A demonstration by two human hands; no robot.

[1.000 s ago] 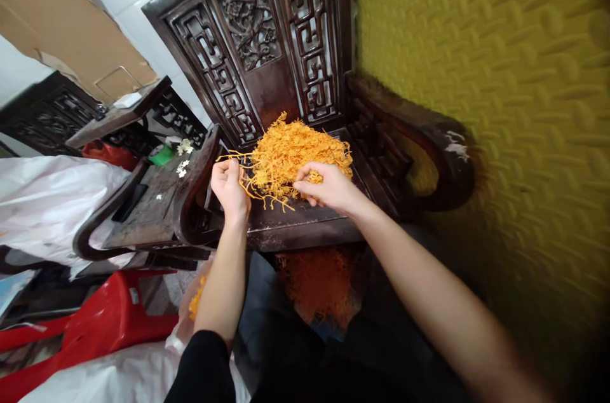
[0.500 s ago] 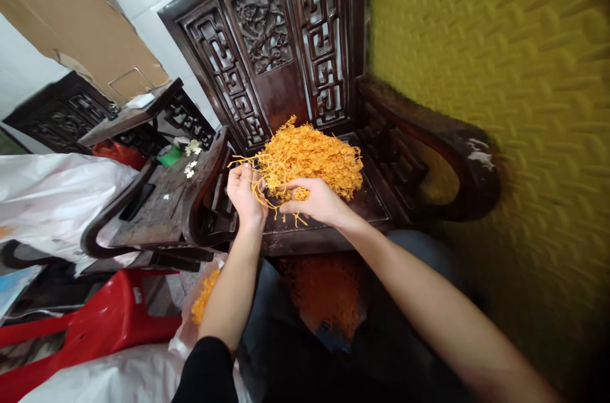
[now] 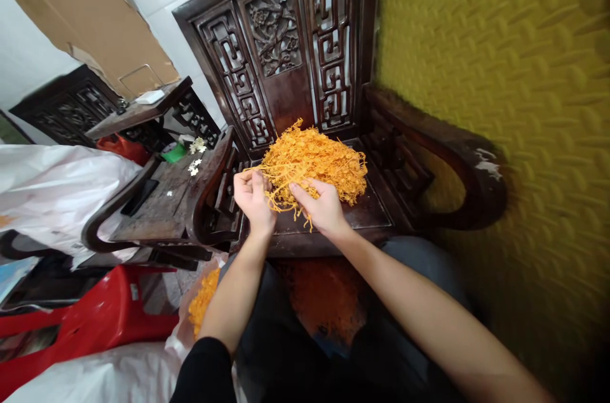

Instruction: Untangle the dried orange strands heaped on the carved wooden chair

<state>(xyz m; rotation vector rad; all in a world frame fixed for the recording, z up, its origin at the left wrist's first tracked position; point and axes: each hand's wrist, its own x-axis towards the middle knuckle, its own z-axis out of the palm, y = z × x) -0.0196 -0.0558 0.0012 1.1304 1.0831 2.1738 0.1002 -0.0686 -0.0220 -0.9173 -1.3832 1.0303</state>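
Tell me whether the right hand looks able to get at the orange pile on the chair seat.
Likely yes: the right hand is at the near side of the orange pile, with no visible barrier; only the orange strands by the left hand might tangle.

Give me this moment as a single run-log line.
Left hand: pinching orange strands | Right hand: at orange strands, grip unclear | Orange pile: on dark wooden seat, before carved chair back
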